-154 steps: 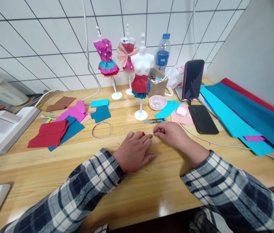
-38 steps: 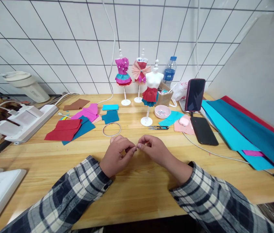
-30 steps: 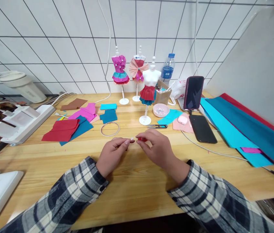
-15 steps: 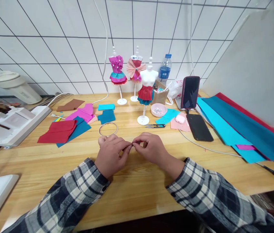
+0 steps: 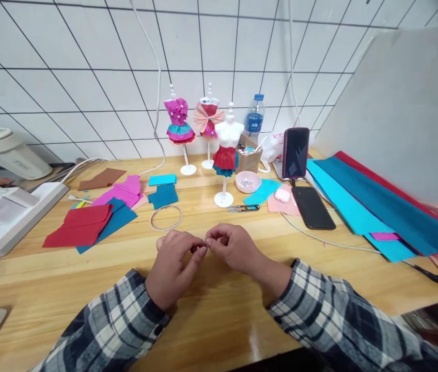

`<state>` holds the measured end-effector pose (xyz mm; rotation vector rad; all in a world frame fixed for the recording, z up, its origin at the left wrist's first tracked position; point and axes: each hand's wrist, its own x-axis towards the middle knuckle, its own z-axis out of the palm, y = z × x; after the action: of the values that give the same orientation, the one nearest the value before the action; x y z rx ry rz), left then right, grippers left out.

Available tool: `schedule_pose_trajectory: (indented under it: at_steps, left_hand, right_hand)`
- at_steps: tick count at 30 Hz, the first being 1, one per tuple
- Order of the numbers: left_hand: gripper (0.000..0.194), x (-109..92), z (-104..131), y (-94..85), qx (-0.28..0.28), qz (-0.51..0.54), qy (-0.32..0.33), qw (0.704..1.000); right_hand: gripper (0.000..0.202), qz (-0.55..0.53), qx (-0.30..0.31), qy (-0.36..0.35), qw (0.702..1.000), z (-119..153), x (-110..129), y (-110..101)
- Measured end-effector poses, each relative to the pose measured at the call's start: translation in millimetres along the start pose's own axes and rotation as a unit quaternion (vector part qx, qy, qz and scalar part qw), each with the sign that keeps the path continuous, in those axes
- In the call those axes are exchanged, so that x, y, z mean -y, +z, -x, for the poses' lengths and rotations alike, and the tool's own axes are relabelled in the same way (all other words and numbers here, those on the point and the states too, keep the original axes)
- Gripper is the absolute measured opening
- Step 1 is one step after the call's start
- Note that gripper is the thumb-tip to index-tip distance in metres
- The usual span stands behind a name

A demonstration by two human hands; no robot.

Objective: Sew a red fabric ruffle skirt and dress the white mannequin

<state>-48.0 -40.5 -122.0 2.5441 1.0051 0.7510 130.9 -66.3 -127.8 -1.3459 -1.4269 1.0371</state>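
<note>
My left hand (image 5: 178, 263) and my right hand (image 5: 236, 248) meet fingertip to fingertip over the table's middle. Each pinches with thumb and forefinger; whatever lies between the tips is too small to make out. Just beyond them is a thin ring (image 5: 166, 218), nearest my left hand. Black-handled thread snips (image 5: 247, 208) lie past my right hand. Behind these stands a small white dress form (image 5: 230, 133) wearing a red and teal crepe paper skirt (image 5: 225, 159). A pink bowl (image 5: 248, 182) of beads is to its right.
Two dressed forms, one in magenta (image 5: 177, 111), stand near the tiled wall by a water bottle (image 5: 255, 116). Red paper (image 5: 81, 225) and other folded sheets lie left. A phone (image 5: 313, 207), a cable and long teal paper (image 5: 381, 194) occupy the right. A power strip (image 5: 29, 214) is far left.
The camera view has shifted, so the table's things sit lower and a little further left. Both hands keep their pinch, fingertips together.
</note>
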Motion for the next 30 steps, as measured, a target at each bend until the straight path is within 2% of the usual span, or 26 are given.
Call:
schedule_pose_trajectory:
  at_steps: [4, 10, 21, 27, 30]
  left_hand:
    - [0.022, 4.1, 0.3, 2.2, -0.013, 0.013, -0.015, 1.000]
    - [0.018, 2.2, -3.4, 5.1, -0.035, 0.002, -0.021, 0.999]
    - [0.021, -1.6, -3.0, 3.3, -0.024, 0.048, -0.044, 0.998]
    - [0.020, -1.8, -4.5, 2.8, -0.038, 0.064, -0.045, 0.996]
    - [0.020, -1.2, -4.1, 2.7, -0.051, 0.068, -0.047, 0.995]
  right_hand:
    - [0.013, -0.055, 0.013, 0.044, 0.997, 2.9, 0.9, 3.4]
    - [0.013, -0.049, -0.004, 0.044, 0.998, 5.5, 4.1, 7.9]
    - [0.011, -0.078, -0.004, 0.073, 0.994, 6.7, 6.1, 12.5]
    - [0.015, -0.157, 0.023, 0.116, 0.981, 4.8, 4.5, 13.6]
    - [0.014, -0.201, 0.014, 0.144, 0.969, 4.1, 4.6, 13.0]
